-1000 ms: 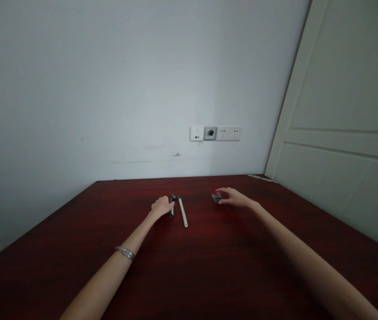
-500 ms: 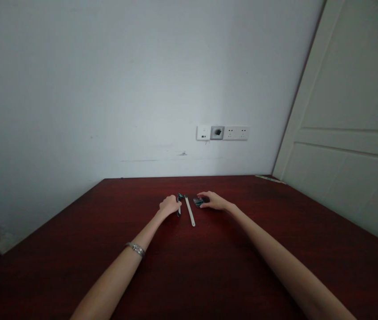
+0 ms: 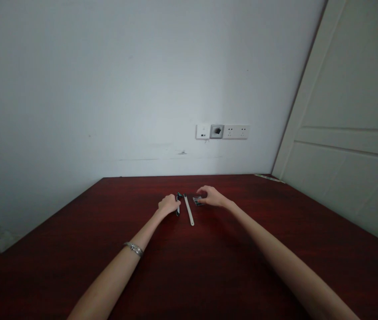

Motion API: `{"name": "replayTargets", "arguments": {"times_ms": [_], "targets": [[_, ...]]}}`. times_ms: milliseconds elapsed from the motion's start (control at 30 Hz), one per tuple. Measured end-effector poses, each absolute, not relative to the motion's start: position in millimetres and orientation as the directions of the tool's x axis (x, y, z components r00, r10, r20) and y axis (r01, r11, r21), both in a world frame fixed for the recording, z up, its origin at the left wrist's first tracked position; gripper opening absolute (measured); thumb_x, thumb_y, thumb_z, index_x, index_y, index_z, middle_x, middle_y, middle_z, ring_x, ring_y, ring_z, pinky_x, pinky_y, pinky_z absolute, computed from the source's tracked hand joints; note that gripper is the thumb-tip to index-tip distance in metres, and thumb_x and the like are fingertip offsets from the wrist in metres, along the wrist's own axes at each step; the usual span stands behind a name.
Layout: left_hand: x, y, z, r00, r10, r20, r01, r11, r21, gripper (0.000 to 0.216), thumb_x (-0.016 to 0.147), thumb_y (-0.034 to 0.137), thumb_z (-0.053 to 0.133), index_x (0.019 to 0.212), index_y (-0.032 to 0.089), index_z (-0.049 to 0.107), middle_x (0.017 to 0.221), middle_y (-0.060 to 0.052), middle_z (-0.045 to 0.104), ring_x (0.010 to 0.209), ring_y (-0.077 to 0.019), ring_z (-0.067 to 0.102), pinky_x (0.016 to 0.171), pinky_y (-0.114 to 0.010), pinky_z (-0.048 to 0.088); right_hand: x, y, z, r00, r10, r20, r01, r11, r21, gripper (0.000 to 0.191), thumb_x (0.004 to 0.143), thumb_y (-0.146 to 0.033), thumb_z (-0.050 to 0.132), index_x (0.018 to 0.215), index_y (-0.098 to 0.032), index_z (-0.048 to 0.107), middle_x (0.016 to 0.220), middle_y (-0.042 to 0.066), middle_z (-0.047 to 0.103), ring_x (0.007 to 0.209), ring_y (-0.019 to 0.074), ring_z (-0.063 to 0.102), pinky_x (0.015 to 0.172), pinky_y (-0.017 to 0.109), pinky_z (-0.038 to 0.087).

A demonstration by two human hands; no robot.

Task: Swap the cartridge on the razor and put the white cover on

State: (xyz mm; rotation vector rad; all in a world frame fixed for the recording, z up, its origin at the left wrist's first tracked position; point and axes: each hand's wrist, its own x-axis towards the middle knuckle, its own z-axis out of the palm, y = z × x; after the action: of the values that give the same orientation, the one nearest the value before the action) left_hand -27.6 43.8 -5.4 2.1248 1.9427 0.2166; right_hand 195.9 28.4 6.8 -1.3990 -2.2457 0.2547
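Observation:
Both my arms reach far out over a dark red wooden table [image 3: 208, 275]. My left hand [image 3: 168, 205], with a silver bracelet [image 3: 134, 249] on its wrist, is curled on a dark, slim razor-like object [image 3: 178, 203] that lies on the table. Just right of it lies a white stick-like handle [image 3: 189, 210], untouched. My right hand [image 3: 211, 196] has its fingers closed on a small dark packet [image 3: 197, 200], held at the table surface close to the white handle's far end.
A white wall rises behind the table, with a row of sockets [image 3: 222, 131] and a plug in one. A white panelled door [image 3: 348, 124] stands along the table's right side. A thin pale strip [image 3: 269, 178] lies at the far right corner.
My right hand carried the small dark packet leftward, from well right of the white handle to right beside it. My left hand stayed on the dark object. The camera view shifted slightly.

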Motion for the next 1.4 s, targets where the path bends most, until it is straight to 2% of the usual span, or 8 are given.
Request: {"name": "replayTargets", "arguments": {"times_ms": [67, 167, 267, 467, 967, 1233, 1333, 1400], "targets": [[-27, 43, -4, 0.092, 0.994, -0.062, 0.957, -0.071, 0.28, 0.033, 0.077, 0.04, 0.046, 0.093, 0.019, 0.065, 0.104, -0.011, 0.066, 0.096, -0.0266, 0.062, 0.074, -0.03, 0.048, 185, 20, 8, -0.321, 0.921, 0.223, 0.844, 0.385, -0.373, 0.022, 0.075, -0.036, 0.058, 0.083, -0.018, 0.068, 0.082, 0.006, 0.068, 0.077, 0.0181, 0.062, 0.069, 0.026, 0.045], [-26, 42, -4, 0.082, 0.995, -0.058, 0.961, -0.064, 0.271, 0.033, 0.077, 0.04, 0.046, 0.093, 0.019, 0.065, 0.104, -0.012, 0.066, 0.096, -0.0279, 0.062, 0.074, -0.032, 0.048, 163, 5, 4, -0.238, 0.963, 0.13, 0.916, 0.267, -0.299, 0.033, 0.077, -0.048, 0.053, 0.07, -0.019, 0.068, 0.075, 0.007, 0.068, 0.073, 0.0194, 0.063, 0.062, 0.025, 0.043], [-26, 42, -4, 0.085, 0.995, -0.047, 0.962, -0.07, 0.263, 0.033, 0.077, 0.041, 0.045, 0.092, 0.019, 0.066, 0.104, -0.012, 0.066, 0.097, -0.0282, 0.062, 0.075, -0.032, 0.048, 143, -8, -3, -0.208, 0.973, 0.103, 0.942, 0.227, -0.246, 0.041, 0.079, -0.055, 0.048, 0.071, -0.02, 0.068, 0.081, 0.009, 0.068, 0.079, 0.0222, 0.064, 0.064, 0.027, 0.044], [-25, 43, -5, 0.087, 0.995, -0.042, 0.964, -0.073, 0.257, 0.032, 0.078, 0.041, 0.045, 0.092, 0.02, 0.065, 0.104, -0.012, 0.066, 0.097, -0.0275, 0.062, 0.075, -0.033, 0.048, 126, -16, -8, -0.206, 0.972, 0.115, 0.96, 0.223, -0.167, 0.038, 0.081, -0.044, 0.044, 0.085, -0.015, 0.068, 0.089, 0.015, 0.067, 0.084, 0.0278, 0.064, 0.068, 0.034, 0.047], [-25, 37, -2, 0.1, 0.995, -0.014, 0.964, -0.094, 0.25, 0.032, 0.079, 0.042, 0.043, 0.088, 0.021, 0.065, 0.103, -0.01, 0.066, 0.095, -0.0268, 0.062, 0.075, -0.033, 0.047, 127, -24, -13, -0.171, 0.981, 0.094, 0.953, 0.188, -0.235, 0.035, 0.081, -0.038, 0.045, 0.091, -0.012, 0.065, 0.094, 0.019, 0.066, 0.087, 0.0307, 0.063, 0.07, 0.035, 0.048], [-23, 36, -2, 0.098, 0.995, -0.025, 0.967, -0.089, 0.238, 0.033, 0.08, 0.042, 0.043, 0.089, 0.019, 0.065, 0.103, -0.011, 0.066, 0.096, -0.0267, 0.062, 0.076, -0.032, 0.047, 135, -19, -2, -0.123, 0.989, 0.083, 0.957, 0.141, -0.255, 0.047, 0.082, -0.056, 0.04, 0.083, -0.017, 0.066, 0.089, 0.016, 0.066, 0.087, 0.0284, 0.063, 0.072, 0.036, 0.045], [-23, 37, -3, 0.116, 0.993, -0.024, 0.965, -0.107, 0.24, 0.032, 0.079, 0.041, 0.043, 0.088, 0.019, 0.065, 0.102, -0.012, 0.066, 0.094, -0.0278, 0.062, 0.075, -0.034, 0.047, 157, -8, 6, -0.135, 0.974, 0.18, 0.938, 0.184, -0.293, 0.039, 0.082, -0.052, 0.044, 0.081, -0.019, 0.064, 0.088, 0.011, 0.065, 0.087, 0.0258, 0.061, 0.074, 0.035, 0.044], [-23, 38, -3, 0.118, 0.993, -0.025, 0.965, -0.108, 0.241, 0.032, 0.079, 0.04, 0.043, 0.087, 0.019, 0.066, 0.102, -0.012, 0.066, 0.094, -0.0278, 0.062, 0.074, -0.034, 0.048, 174, 2, 3, -0.222, 0.93, 0.293, 0.884, 0.319, -0.343, 0.03, 0.08, -0.044, 0.05, 0.091, -0.02, 0.062, 0.099, 0.009, 0.062, 0.097, 0.0238, 0.056, 0.08, 0.034, 0.043]]}}
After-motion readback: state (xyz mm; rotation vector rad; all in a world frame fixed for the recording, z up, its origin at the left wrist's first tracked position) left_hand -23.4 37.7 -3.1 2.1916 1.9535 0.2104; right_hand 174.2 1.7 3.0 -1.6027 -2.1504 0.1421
